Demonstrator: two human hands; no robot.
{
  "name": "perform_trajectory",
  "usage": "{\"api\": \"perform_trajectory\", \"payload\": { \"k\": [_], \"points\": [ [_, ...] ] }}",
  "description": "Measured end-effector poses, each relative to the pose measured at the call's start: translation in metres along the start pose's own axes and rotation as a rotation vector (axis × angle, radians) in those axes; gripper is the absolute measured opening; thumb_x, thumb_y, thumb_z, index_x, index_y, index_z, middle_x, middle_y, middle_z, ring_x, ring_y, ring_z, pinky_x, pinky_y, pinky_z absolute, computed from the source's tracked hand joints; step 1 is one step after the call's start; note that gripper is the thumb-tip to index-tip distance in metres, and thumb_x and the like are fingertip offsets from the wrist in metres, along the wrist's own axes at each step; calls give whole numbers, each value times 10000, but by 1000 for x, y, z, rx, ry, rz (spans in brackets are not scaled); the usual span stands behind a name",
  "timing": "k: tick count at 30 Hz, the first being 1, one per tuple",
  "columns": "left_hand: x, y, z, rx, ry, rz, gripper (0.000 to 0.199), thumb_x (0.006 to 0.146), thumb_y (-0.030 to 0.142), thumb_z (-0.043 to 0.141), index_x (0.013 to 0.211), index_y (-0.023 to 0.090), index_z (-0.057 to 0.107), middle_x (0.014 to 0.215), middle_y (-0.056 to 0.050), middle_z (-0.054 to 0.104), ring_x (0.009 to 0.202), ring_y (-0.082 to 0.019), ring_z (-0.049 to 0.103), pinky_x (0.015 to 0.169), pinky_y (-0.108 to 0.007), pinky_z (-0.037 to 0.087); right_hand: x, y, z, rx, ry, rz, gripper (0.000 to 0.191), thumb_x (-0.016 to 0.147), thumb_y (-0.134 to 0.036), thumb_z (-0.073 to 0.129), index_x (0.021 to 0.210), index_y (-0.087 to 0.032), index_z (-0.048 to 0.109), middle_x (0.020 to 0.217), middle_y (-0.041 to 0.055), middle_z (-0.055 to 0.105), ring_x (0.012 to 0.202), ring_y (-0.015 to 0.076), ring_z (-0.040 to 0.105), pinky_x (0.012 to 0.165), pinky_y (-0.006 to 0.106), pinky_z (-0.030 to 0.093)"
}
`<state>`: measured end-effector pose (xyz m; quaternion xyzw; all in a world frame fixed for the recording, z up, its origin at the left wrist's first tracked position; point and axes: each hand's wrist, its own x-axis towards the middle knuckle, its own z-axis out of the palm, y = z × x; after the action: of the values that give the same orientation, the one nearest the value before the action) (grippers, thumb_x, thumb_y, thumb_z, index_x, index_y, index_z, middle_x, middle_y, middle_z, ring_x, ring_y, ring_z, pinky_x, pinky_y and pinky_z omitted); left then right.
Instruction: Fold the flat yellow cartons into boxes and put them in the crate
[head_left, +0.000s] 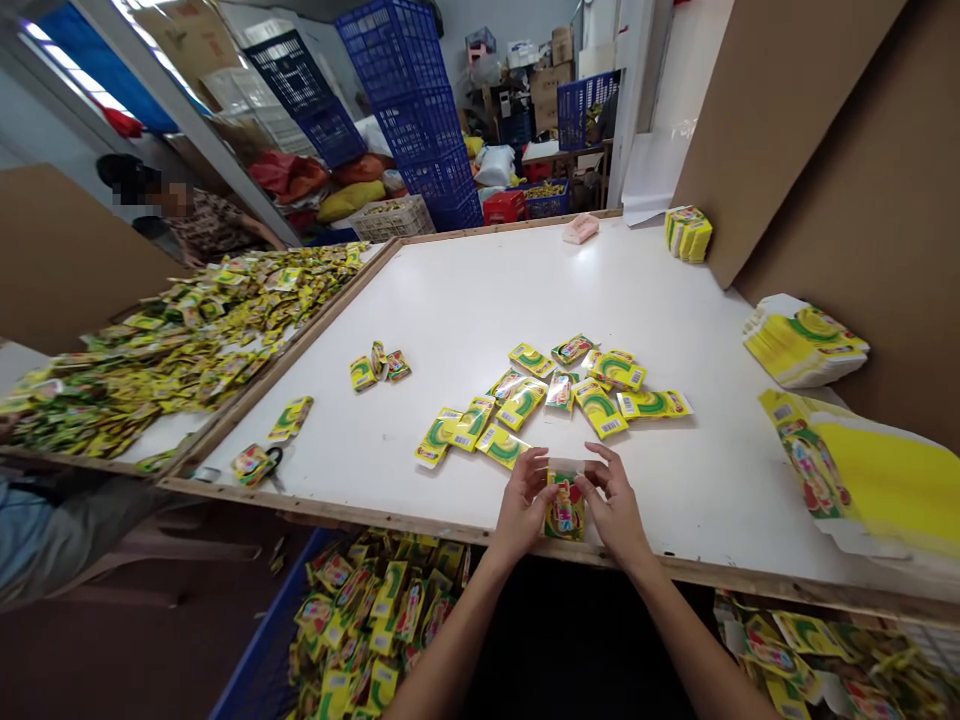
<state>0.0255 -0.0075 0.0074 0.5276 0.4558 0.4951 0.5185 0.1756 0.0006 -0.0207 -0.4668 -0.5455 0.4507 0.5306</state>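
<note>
Between my two hands, near the table's front edge, a small yellow and green packet (564, 508) with a red and white print is held with its pale flap end facing away from me. My left hand (527, 503) has its thumb on the packet's left side and its fingers curled behind. On the right side, my right hand (609, 500) grips it the same way. Just beyond my hands lies a loose group of similar yellow packets (523, 402), some overlapping.
Stacks of flat yellow cartons (806, 340) stand at the right by a cardboard wall. A pink item (580, 228) sits at the far edge. Scissors (275, 458) lie front left. Below is a blue crate (259, 625) of packets. A person (217, 222) sits beyond the left pile.
</note>
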Motion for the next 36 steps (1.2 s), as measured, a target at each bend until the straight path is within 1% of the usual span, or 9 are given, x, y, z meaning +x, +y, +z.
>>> {"api": "perform_trajectory", "payload": {
  "k": [2,4,6,8,15,22,26,30,36],
  "points": [
    [-2,2,1,28,17,6,371,804,269,639,1161,206,564,1069,-84,647,1004,-209,628,909,-367,494,-1,-2,-1,-31,-43,-31,268,879,-384,544,1068,-234,659,981,53,693,895,206,641,793,342,515],
    [-5,5,1,106,20,29,245,823,289,615,1041,183,647,1039,-89,663,1004,-212,625,921,-363,487,-3,-6,-3,-80,-93,-90,220,878,-384,555,961,-240,699,1001,56,696,947,217,634,821,350,506],
    [-7,7,1,157,32,50,194,839,311,594,936,176,694,1009,-89,678,1001,-213,623,923,-352,485,-5,-9,-5,-120,-109,-137,206,879,-380,563,937,-247,710,983,55,702,951,217,634,844,356,498],
    [-8,8,2,154,61,50,192,829,321,608,906,174,705,990,-89,689,983,-214,629,906,-341,491,-6,-12,-7,-157,-105,-153,209,883,-382,559,948,-253,711,976,54,706,937,216,637,849,358,495],
    [3,4,10,126,172,-9,179,778,321,666,834,153,686,779,-40,672,740,-151,606,716,-257,490,2,-13,-7,-267,-59,-31,259,842,-459,580,878,-227,689,842,43,715,774,216,622,755,349,479],
    [0,-3,6,61,101,-10,196,790,322,662,888,156,701,825,-41,671,785,-152,604,740,-257,481,2,-20,-9,-173,-87,6,248,851,-438,571,845,-213,673,813,28,692,757,192,591,725,311,459],
    [-5,-6,4,2,79,-62,240,774,322,685,952,161,693,880,-51,693,800,-157,620,755,-267,493,7,-19,-14,-85,-155,46,244,832,-429,597,778,-198,654,758,23,666,697,173,575,672,294,461],
    [-4,-7,5,2,80,-63,250,766,327,693,949,156,698,882,-57,691,790,-157,620,746,-271,499,16,-20,-19,-75,-218,84,252,813,-427,625,741,-186,641,712,16,644,664,162,563,652,288,462],
    [-7,-8,1,34,65,20,192,779,322,683,876,161,721,817,-54,674,799,-174,623,749,-295,505,9,-26,-25,-145,-268,11,222,846,-401,603,824,-199,690,787,35,683,749,184,602,720,312,480]
  ]
}}
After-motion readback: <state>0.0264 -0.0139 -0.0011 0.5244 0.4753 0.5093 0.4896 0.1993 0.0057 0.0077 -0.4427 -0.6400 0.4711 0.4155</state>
